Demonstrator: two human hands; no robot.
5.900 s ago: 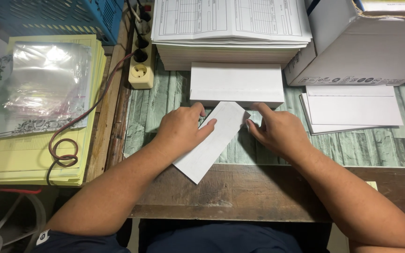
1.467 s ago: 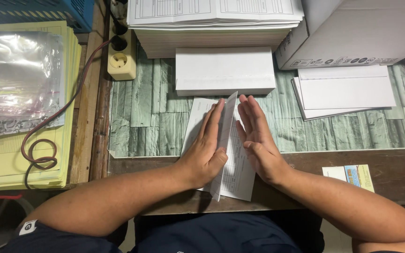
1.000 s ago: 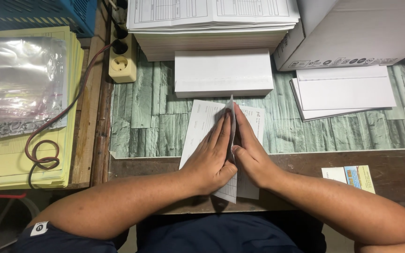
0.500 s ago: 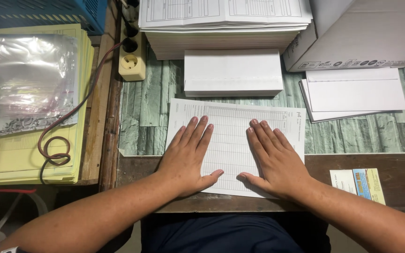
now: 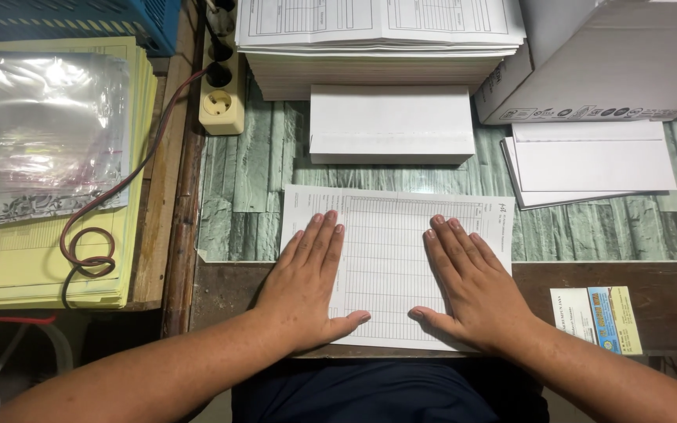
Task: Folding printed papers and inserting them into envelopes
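Both hands lie flat and spread on the ruled form sheet [image 5: 392,262] at the centre of the frame — the left hand [image 5: 307,286] on its left half, the right hand [image 5: 472,286] on its right, fingers straight, thumbs pointing toward each other, gripping nothing. A moment ago the palms were pressed together with the paper standing folded between them; now the sheet is open again and pressed down, so the crease looks made and the paper smoothed out over it. The sheet's near edge overhangs the dark wooden strip of the counter [image 5: 252,196].

Just above it sits a white stack of folded sheets [image 5: 391,124], and behind that a tall pile of printed forms [image 5: 381,39]. At the upper right stands a cardboard box [image 5: 613,63], with white envelopes [image 5: 593,160] below it. To the left — a power strip [image 5: 222,94] with its red-black cable [image 5: 119,196], yellow paper [image 5: 48,258] and clear plastic bags [image 5: 48,133].
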